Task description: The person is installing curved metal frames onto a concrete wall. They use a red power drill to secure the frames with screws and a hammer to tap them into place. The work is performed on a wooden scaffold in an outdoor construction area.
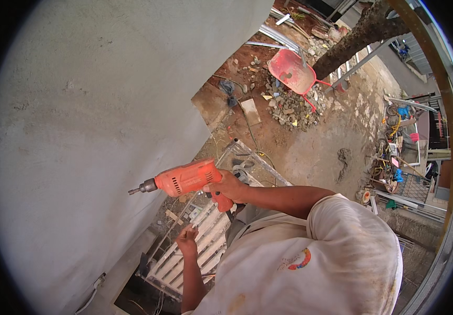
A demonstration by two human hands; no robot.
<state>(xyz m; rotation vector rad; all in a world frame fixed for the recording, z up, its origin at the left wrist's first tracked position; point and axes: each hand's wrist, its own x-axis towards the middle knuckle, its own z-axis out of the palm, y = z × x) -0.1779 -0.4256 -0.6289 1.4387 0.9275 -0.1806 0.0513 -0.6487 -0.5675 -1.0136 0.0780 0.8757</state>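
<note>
From your head, the fisheye camera looks steeply down, close over your left hand [187, 241] and right hand [229, 186].

Orange drill [187, 177], centre left, gripped by right hand [229, 187], bit pointing toward grey wall [90, 105]. Left hand [187, 241], lower centre, fingers bent, over slatted platform [209, 247]. Red wheelbarrow [292, 73], upper right of centre, beside rubble [289, 113].

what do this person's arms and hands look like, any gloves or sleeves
No gloves show on the left hand or the right hand, and both forearms are bare. The right sleeve is short, whitish and stained, part of a pale shirt with a colourful curved print. The left sleeve is barely in view.
</note>
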